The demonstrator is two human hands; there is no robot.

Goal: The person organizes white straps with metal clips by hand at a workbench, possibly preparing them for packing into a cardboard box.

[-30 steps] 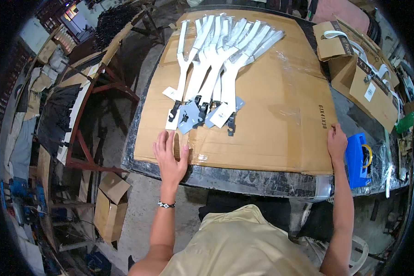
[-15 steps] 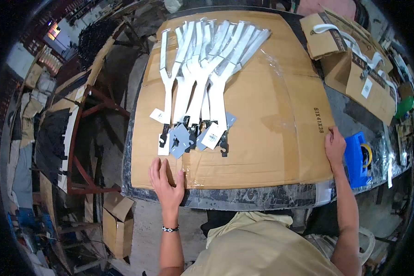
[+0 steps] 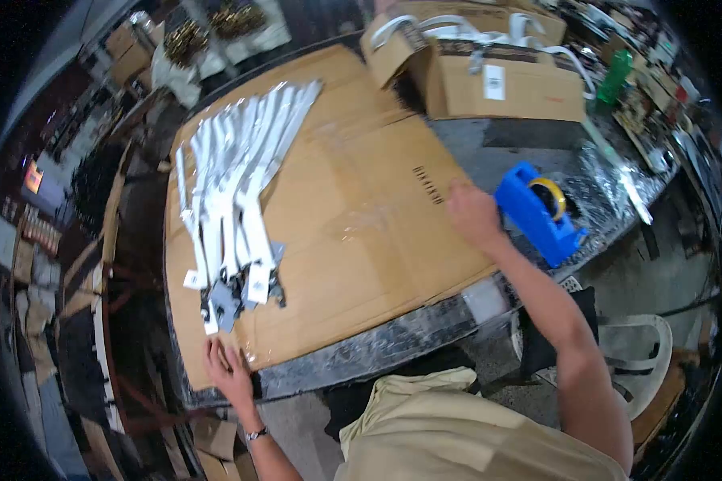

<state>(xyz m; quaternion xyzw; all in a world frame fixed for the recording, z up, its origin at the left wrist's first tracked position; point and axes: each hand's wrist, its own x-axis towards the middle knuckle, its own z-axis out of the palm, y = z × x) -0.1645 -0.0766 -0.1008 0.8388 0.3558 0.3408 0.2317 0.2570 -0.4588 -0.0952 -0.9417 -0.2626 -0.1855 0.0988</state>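
Note:
A flat cardboard sheet (image 3: 361, 264) lies over a dark table. On its left part rests a fanned bundle of white straps (image 3: 241, 152) in clear plastic, with black hooks and grey and white tags (image 3: 226, 301) at the lower end. My left hand (image 3: 231, 373) lies with fingers apart at the near left edge of the cardboard, just below the tags. At the right edge of the sheet is my right hand (image 3: 475, 215), its fingers bent over the cardboard; whether they grip it is hidden. Right of that hand stands a blue tape dispenser (image 3: 537, 212) with a yellow roll.
An open cardboard box (image 3: 521, 92) with white straps hanging out stands at the back right. Near it are a green bottle (image 3: 615, 76) and clear plastic wrap (image 3: 598, 188). A white plastic chair (image 3: 658, 353) is at the lower right, dark racks at the left.
The view has turned toward the right, so the cardboard and straps appear tilted and farther left. Both hands stay at the cardboard's edges.

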